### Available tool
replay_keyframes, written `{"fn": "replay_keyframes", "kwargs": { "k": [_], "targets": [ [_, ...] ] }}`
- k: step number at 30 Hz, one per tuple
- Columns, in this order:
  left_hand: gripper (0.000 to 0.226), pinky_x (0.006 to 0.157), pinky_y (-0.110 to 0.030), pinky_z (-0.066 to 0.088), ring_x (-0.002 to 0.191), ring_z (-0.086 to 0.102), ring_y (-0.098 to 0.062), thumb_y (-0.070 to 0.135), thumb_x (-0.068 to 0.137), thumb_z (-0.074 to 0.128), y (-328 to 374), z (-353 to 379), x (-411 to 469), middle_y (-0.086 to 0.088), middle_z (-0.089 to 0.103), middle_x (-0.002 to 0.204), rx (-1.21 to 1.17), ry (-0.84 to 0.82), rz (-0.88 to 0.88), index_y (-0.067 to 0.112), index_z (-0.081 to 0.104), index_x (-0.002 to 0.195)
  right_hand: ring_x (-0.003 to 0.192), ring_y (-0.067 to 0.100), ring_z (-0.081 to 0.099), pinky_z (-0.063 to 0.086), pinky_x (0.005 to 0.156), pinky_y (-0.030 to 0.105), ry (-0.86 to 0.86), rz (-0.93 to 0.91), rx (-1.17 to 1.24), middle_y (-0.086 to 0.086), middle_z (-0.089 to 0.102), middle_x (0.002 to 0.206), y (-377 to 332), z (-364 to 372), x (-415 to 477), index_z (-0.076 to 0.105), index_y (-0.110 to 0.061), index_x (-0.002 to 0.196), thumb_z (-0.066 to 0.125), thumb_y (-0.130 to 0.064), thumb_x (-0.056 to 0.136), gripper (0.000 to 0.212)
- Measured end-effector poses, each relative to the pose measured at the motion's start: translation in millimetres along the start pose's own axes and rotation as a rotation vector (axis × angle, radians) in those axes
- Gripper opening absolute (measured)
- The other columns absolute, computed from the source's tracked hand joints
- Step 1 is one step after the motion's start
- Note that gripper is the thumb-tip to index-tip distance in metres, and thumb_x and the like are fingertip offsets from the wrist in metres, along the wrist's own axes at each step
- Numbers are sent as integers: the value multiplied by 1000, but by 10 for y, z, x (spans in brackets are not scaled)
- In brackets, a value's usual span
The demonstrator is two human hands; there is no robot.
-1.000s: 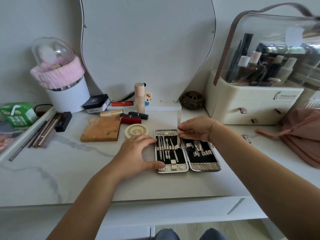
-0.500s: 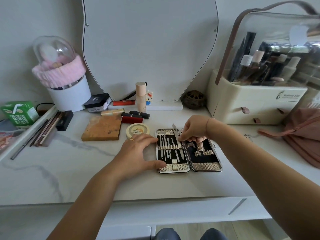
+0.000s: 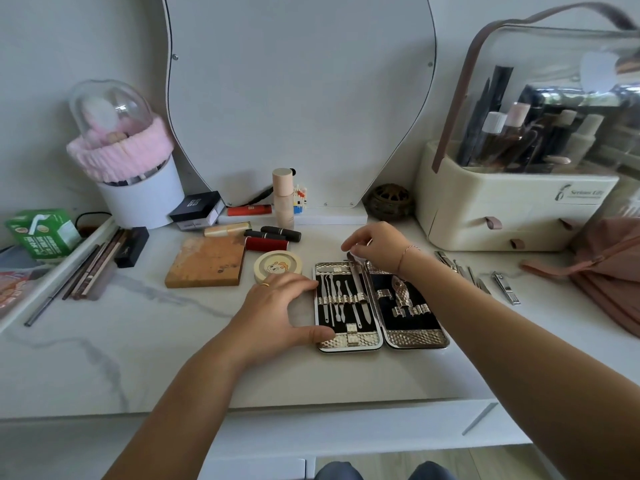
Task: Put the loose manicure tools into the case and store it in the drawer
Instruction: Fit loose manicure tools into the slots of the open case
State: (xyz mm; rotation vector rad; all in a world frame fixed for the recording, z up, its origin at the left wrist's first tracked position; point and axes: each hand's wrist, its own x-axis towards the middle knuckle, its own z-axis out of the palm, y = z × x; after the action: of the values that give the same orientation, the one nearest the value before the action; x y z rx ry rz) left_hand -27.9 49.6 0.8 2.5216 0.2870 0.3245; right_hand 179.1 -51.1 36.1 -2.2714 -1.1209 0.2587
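The left hand [image 3: 273, 306] is spread wide on the marble vanity top [image 3: 173, 341]. Its thumb and fingertips press the left edge of the manicure case [image 3: 415, 337], which lies open flat with its long axis running away from the person. In the left half, beside the hinge, a nail file [image 3: 358, 289] lies lengthwise, tip toward the person. The right hand [image 3: 379, 245] pinches its far end. Loose tools [image 3: 462, 271] and a nail clipper [image 3: 506, 288] lie on the top to the right of the case.

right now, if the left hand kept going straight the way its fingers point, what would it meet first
The open manicure case. The left hand points right, its thumb and fingertips apparently touching the case's left edge, so it would push that half at once.
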Motion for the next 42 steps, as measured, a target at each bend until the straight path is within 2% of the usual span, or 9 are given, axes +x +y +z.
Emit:
{"fn": "replay_keyframes", "kwargs": {
  "k": [5, 8, 13, 18, 22, 26, 31, 34, 42],
  "targets": [
    [99, 103, -24, 23, 115, 22, 9, 83, 50, 51, -6, -1, 6, 27, 33, 123, 6, 1, -4, 31, 43, 134, 61, 3, 50, 36, 53, 4, -42, -30, -70, -5, 61, 78, 4, -20, -45, 74, -13, 95, 55, -9, 85, 21],
    [102, 105, -26, 24, 116, 24, 8, 86, 49, 49, -15, 5, 2, 27, 34, 123, 4, 1, -5, 30, 43, 134, 78, 10, 52, 39, 70, 19, 10, -30, -130, -3, 57, 89, 39, -29, -67, 66, -15, 109, 56, -15, 88, 24],
    [102, 106, -27, 25, 117, 26, 5, 86, 49, 50, -15, 4, 10, 26, 35, 124, 5, 1, -10, 30, 44, 134, 66, 9, 52, 38, 56, 15, -27, -19, -142, 0, 66, 87, 86, -46, -90, 73, -19, 94, 53, -12, 87, 23],
    [100, 106, -29, 26, 116, 29, 3, 84, 50, 51, -9, 2, 3, 26, 36, 123, -6, -4, -21, 31, 44, 134, 81, 16, 61, 48, 73, 26, -27, -22, -70, 2, 70, 93, 112, -85, -171, 72, -17, 100, 55, -16, 88, 21],
    [102, 106, -31, 28, 117, 32, 0, 86, 49, 50, -11, 0, 4, 25, 37, 123, 0, -4, -22, 30, 45, 134, 71, 18, 54, 48, 72, 33, -20, -20, 15, 19, 67, 92, 158, -62, -185, 72, -15, 97, 60, -18, 86, 16],
    [101, 105, -29, 27, 117, 32, 0, 84, 49, 51, 3, -8, -2, 25, 36, 123, -2, -10, -31, 30, 44, 134, 64, 7, 54, 45, 62, 19, 14, 92, 169, 1, 66, 76, 151, -71, -73, 72, -7, 93, 67, -18, 83, 15],
    [94, 98, -23, 23, 115, 31, 2, 79, 55, 58, 57, -30, -6, 27, 32, 121, 11, -34, -59, 32, 42, 135, 61, 7, 58, 53, 65, 20, -146, 158, 161, 0, 67, 69, 100, -125, 108, 71, -2, 91, 66, -13, 84, 14],
    [99, 99, -23, 24, 117, 33, -1, 83, 50, 53, 52, -28, -5, 27, 33, 121, 17, -35, -63, 33, 42, 134, 42, 4, 44, 34, 44, 16, -292, 198, 144, -6, 62, 53, 91, -223, 193, 72, -6, 82, 65, -16, 85, 13],
    [98, 103, -23, 18, 119, 21, 6, 85, 51, 49, -18, -2, 18, 26, 33, 127, 30, -28, -37, 36, 40, 135, 45, 7, 31, 24, 41, 17, -737, 372, 151, -2, 44, 53, 153, -303, 495, 59, -12, 69, 52, -24, 94, 29]
  ]
}}
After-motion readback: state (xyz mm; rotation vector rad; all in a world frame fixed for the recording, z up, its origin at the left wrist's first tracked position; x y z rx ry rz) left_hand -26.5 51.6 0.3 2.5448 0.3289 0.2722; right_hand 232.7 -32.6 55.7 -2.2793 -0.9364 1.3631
